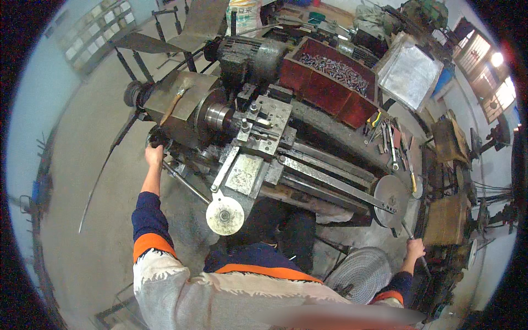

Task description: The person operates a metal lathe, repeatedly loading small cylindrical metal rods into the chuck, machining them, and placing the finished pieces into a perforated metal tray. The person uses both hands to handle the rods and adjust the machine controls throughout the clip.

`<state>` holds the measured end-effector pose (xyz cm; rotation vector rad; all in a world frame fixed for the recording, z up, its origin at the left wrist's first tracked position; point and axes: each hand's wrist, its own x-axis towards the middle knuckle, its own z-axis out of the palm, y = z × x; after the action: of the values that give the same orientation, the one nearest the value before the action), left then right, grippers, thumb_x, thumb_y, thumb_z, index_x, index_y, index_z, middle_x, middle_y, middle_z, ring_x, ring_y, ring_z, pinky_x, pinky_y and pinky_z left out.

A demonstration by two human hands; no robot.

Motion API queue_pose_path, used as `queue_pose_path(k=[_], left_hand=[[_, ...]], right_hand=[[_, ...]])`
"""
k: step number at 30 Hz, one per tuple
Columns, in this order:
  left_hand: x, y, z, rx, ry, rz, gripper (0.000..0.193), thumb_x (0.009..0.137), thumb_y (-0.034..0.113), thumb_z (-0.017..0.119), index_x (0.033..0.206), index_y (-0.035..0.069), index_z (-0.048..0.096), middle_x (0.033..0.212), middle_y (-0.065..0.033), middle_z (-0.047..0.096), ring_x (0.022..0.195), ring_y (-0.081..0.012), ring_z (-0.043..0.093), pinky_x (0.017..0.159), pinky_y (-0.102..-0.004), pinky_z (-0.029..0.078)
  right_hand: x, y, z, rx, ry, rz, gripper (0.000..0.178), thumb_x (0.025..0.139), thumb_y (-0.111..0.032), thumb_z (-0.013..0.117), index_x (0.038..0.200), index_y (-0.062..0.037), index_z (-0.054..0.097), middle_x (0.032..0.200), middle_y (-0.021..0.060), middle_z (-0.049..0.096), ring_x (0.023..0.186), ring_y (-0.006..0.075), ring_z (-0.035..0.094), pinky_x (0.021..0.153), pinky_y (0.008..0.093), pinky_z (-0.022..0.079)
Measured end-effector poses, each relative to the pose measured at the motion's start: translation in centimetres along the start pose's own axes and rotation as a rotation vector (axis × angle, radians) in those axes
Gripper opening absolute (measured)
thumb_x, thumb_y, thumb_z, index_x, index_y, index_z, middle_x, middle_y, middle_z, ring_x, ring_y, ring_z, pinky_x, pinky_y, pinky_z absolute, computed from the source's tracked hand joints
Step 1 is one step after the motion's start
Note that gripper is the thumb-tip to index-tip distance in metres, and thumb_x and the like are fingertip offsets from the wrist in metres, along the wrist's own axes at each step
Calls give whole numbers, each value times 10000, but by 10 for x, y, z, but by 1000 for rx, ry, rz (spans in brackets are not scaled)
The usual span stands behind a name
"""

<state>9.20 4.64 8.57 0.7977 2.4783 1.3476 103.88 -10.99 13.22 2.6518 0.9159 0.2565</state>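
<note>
A small lathe-like machine with a steel spindle chuck (218, 117) and a tool slide (264, 126) stands in front of me. My left hand (155, 155) is closed at the dark front of the headstock (179, 104); what its fingers grip is hidden. Beside that hand a metal rod (187, 182) slopes to a pale round disc (225, 214) joined to a flat lever. Far to the right, my right hand (416, 248) wraps round a handle rod (407, 229) by a grey disc (391, 201). A long flat bar (335, 183) links this disc to the slide.
Behind the slide sits a red-brown bin (324, 91) full of small metal parts. Wrenches (394, 146) and pliers lie right of it. A motor (247, 58) is behind the headstock, which bears a wooden-handled brush (173, 107). A perforated round stool seat (360, 275) stands near my right arm.
</note>
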Motion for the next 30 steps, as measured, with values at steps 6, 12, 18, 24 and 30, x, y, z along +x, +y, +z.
queue_pose_path(k=[6, 12, 18, 24, 30], left_hand=[[11, -13, 10, 8, -63, 59, 357, 687, 140, 596, 1004, -18, 562, 800, -141, 629, 546, -197, 614, 518, -311, 485], [17, -59, -26, -677, -86, -10, 416, 779, 263, 635, 1042, -25, 489, 773, -76, 570, 632, -123, 520, 546, -240, 423], [13, -110, -6, 720, -395, 413, 415, 735, 247, 594, 1085, 33, 533, 849, -188, 624, 793, -370, 595, 710, -430, 475], [-2, -115, 41, 821, -383, 331, 518, 760, 417, 561, 1070, 4, 522, 833, -225, 614, 793, -375, 599, 702, -430, 481], [8, -196, 93, 1568, -281, 1003, 340, 762, 288, 533, 986, 37, 581, 974, -183, 607, 868, -341, 592, 753, -425, 466]], right_hand=[[26, -10, 15, -11, 45, 102, 381, 762, -273, 481, 1087, -79, 527, 1088, 105, 571, 1041, 319, 510, 856, 506, 376], [-56, -13, 56, 150, 163, 24, 705, 671, -292, 608, 1294, -88, 349, 1371, 101, 322, 1236, 267, 338, 957, 483, 321], [-156, -49, 26, 503, -9, -54, 523, 603, -179, 609, 1101, -28, 551, 1148, 209, 517, 1038, 348, 509, 881, 374, 414], [-155, -71, 21, 704, 45, -218, 313, 585, -139, 577, 854, -2, 662, 811, 205, 634, 805, 341, 613, 756, 366, 478], [-164, -105, -30, 832, 105, -400, 294, 579, -98, 569, 838, 8, 660, 775, 188, 639, 768, 310, 630, 722, 332, 485]])
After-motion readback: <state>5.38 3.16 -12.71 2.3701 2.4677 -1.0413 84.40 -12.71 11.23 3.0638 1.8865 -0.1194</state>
